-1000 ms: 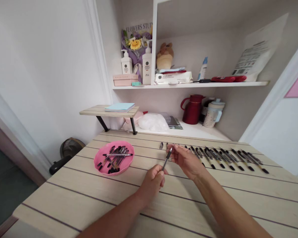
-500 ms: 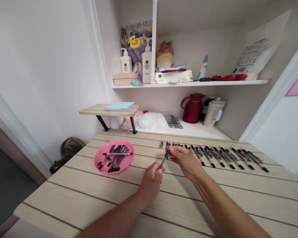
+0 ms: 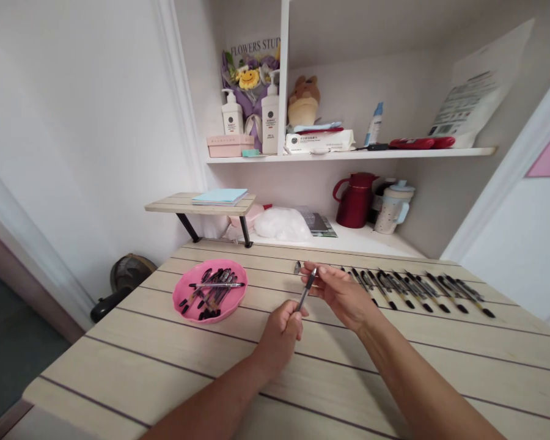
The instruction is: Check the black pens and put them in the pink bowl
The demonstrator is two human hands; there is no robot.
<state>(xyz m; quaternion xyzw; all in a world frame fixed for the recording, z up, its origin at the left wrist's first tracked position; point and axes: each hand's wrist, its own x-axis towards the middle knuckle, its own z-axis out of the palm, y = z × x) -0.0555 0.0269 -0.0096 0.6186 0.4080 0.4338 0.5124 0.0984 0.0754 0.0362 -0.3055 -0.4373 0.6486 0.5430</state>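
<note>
My left hand (image 3: 283, 327) is closed around the lower barrel of a slim gel pen (image 3: 308, 289), whose black grip and silvery tip point up and away from me. Around the tip is my right hand (image 3: 341, 293), its fingers stretched out and apart; whether one touches the pen I cannot tell. Just past those fingers a small clear-and-black piece, like a pen cap (image 3: 297, 267), lies on the table. A row of several pens (image 3: 410, 288) stretches to the right, partly hidden by my right hand. More dark pens (image 3: 217, 292) lie piled in a pink bowl (image 3: 182, 292) at left.
A small raised stand (image 3: 174, 204) with blue paper (image 3: 220, 196) on it stands at the table's back left. Behind the table are a white plastic bag (image 3: 282, 225), a red jug (image 3: 356, 201) and a tumbler (image 3: 394, 208). A shelf (image 3: 371, 156) with bottles runs above.
My right hand's fingers have loosened from a pinch at the pen's tip and spread a little, moving slightly. My left hand keeps the pen in nearly the same spot.
</note>
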